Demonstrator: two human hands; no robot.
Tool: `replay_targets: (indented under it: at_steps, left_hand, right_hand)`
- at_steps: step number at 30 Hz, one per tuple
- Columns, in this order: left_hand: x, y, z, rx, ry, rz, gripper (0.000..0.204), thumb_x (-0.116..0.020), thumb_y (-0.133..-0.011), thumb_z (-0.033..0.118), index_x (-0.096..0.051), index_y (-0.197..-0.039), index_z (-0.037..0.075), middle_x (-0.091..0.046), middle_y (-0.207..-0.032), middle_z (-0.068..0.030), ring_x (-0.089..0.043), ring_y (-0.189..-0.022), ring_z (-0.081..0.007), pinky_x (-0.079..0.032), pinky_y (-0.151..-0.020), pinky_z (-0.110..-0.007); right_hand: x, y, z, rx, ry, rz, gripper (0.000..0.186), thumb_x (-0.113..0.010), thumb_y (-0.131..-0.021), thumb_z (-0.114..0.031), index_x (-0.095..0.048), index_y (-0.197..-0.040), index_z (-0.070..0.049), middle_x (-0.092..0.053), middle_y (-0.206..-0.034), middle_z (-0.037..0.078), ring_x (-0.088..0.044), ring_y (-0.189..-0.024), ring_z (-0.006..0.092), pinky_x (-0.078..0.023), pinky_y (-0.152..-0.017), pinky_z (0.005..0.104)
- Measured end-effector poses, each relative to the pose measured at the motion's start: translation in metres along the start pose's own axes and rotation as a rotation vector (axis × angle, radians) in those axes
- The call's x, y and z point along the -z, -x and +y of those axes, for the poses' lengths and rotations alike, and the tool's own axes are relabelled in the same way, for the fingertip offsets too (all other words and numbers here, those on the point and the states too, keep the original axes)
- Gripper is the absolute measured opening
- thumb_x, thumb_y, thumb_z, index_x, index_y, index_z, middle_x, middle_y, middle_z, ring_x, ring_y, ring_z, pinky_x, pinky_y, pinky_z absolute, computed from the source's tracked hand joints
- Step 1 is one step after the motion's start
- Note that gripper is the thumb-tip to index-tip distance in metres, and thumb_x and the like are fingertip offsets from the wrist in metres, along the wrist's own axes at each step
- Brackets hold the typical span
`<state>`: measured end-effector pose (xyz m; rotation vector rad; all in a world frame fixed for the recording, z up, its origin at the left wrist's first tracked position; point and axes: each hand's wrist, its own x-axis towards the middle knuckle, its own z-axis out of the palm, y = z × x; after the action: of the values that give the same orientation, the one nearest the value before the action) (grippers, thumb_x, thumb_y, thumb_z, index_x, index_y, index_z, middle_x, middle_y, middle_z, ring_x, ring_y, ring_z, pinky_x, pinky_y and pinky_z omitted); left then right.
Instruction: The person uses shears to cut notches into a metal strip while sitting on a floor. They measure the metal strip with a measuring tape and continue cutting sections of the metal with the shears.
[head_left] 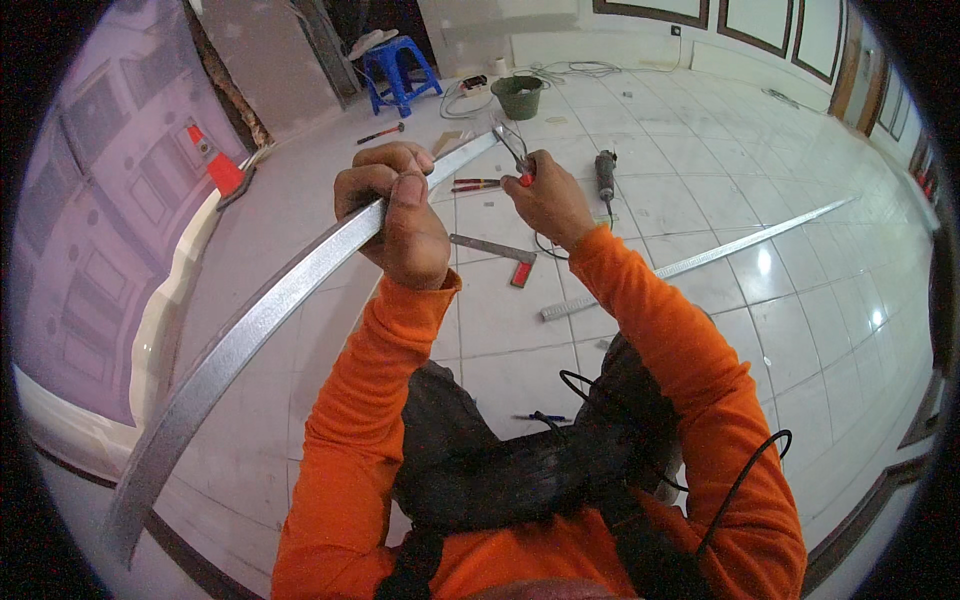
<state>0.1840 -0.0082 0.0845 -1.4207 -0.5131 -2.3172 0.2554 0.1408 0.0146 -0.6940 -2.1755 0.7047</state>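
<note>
My left hand (408,225) is closed around a long silvery metal profile (285,290), which slants from the lower left up to the middle. The profile's far end meets the jaws of a pair of metal snips (515,148). Red shows at the grip of the snips, where my right hand (553,200) is closed around the handles. Exactly how the jaws sit on the metal is too small to make out. Below this end, on the tiled floor, lie a try square (495,249) with a red handle and a red-and-black handled tool (476,184).
A corded grey power tool (605,175) and a long perforated metal strip (690,260) lie to the right. Farther off are a hammer (382,133), a dark bucket (517,98), cables and a blue stool (400,72). An orange cone (218,165) stands left; a pen (541,417) lies near my legs.
</note>
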Motion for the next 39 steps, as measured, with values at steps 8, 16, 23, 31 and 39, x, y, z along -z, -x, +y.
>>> replay_targets:
  at_steps: [8,16,23,31,39]
  left_hand:
    - [0.000,-0.007,0.001,-0.049,-0.012,0.003,0.013,-0.058,-0.079,0.009,-0.048,-0.087,0.007,-0.053,-0.077,-0.0104,-0.049,-0.068,-0.0179,-0.048,-0.069,-0.036]
    - [0.016,-0.027,0.002,0.199,0.003,0.246,0.011,-0.060,-0.085,0.011,-0.051,-0.085,0.005,-0.051,-0.069,-0.0039,-0.050,-0.065,-0.0153,-0.048,-0.067,-0.034]
    - [-0.002,-0.008,-0.003,0.154,-0.288,0.248,0.015,-0.065,-0.087,0.016,-0.054,-0.083,0.007,-0.057,-0.069,-0.0042,-0.054,-0.065,-0.0126,-0.046,-0.063,-0.031]
    - [0.119,-0.057,-0.015,0.696,0.129,0.254,0.022,-0.067,-0.084,0.020,-0.046,-0.080,0.014,-0.045,-0.062,0.0034,-0.043,-0.050,-0.0086,-0.040,-0.045,-0.026]
    - [0.118,-0.029,-0.054,0.581,-0.488,-0.054,0.031,-0.063,-0.089,0.034,-0.060,-0.096,0.004,-0.055,-0.076,-0.0016,-0.049,-0.060,-0.0093,-0.043,-0.055,-0.024]
  right_hand:
    - [0.009,-0.007,-0.006,-0.055,0.141,-0.038,0.037,-0.057,-0.086,-0.037,-0.059,-0.089,0.000,-0.066,-0.077,0.023,-0.065,-0.075,0.0423,-0.051,-0.069,0.0505]
    - [-0.007,0.001,-0.004,-0.020,0.188,-0.125,0.037,-0.061,-0.086,-0.039,-0.059,-0.092,-0.002,-0.066,-0.079,0.023,-0.065,-0.077,0.0417,-0.051,-0.069,0.0483]
    - [-0.002,-0.008,0.016,0.038,0.311,-0.014,0.032,-0.056,-0.087,-0.033,-0.055,-0.096,-0.002,-0.066,-0.080,0.023,-0.065,-0.078,0.0419,-0.051,-0.070,0.0517]
    - [0.025,-0.035,0.040,-0.156,-0.012,-0.270,0.041,-0.064,-0.084,-0.041,-0.061,-0.094,-0.002,-0.066,-0.083,0.020,-0.064,-0.080,0.0385,-0.051,-0.071,0.0453]
    - [0.024,-0.011,0.021,0.083,0.104,-0.104,0.041,-0.073,-0.076,-0.025,-0.055,-0.100,0.004,-0.064,-0.092,0.024,-0.064,-0.086,0.0385,-0.052,-0.076,0.0408]
